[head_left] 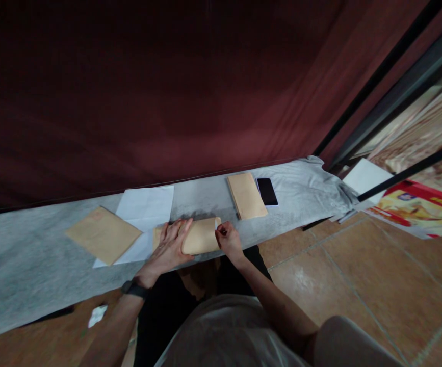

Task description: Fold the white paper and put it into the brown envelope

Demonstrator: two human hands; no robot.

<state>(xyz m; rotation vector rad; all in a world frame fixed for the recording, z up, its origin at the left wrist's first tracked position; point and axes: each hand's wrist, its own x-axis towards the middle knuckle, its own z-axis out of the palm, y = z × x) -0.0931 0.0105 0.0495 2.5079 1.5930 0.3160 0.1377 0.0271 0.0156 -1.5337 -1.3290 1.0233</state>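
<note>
A tan paper envelope [201, 237] lies lengthwise near the front edge of the cloth-covered bench. My left hand [172, 243] rests flat on its left part, fingers stretched out and pressing the paper down. At the envelope's right end my right hand [229, 240] is closed, with fingertips pinched together. A small white bit [217, 223] shows just beside those fingers; what exactly they grip is too small to tell. White paper sheets [146, 204] lie left of my left hand, partly under another tan envelope [104, 234].
A stack of tan envelopes [247, 196] sits to the right, with a dark-screened phone [267, 192] against it. Grey cloth [305, 183] covers the narrow bench. Behind rises a dark red curtain [190, 102]. A red-and-yellow printed box [423, 209] and black poles stand at right.
</note>
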